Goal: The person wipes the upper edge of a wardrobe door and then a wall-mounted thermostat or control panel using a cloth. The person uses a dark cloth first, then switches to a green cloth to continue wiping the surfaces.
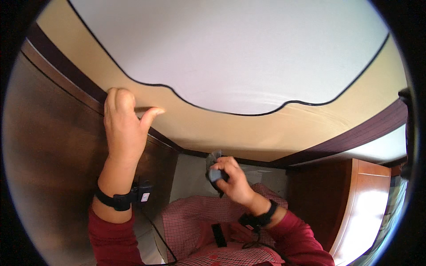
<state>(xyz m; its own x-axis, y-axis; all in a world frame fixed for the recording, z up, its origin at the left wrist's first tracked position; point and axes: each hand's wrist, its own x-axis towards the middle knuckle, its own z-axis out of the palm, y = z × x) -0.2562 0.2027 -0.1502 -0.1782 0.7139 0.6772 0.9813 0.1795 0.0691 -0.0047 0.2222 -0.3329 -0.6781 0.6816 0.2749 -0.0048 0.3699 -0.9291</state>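
Observation:
My left hand (123,121) rests against the left border of a large upright panel (233,133), beside its dark wood-look trim (66,60). Its thumb points away from the bent fingers, whose tips are partly hidden. The panel has a white middle, a beige surround and a wavy black line between them. Low in front of me, near the panel's bottom edge, my right hand (234,183) grips a small grey and black object (217,174). Something dark grey and thin, perhaps cloth, sticks out at its far end. Blur and my fingers hide its exact kind.
A brown wood-look surface (56,133) stands close on the left. To the right is a reddish-brown wooden cabinet (369,199) with a glossy, brightly lit front. Grey floor (189,176) shows below the panel. Black straps circle both wrists, and a cable (159,232) hangs near my checkered clothing (186,212).

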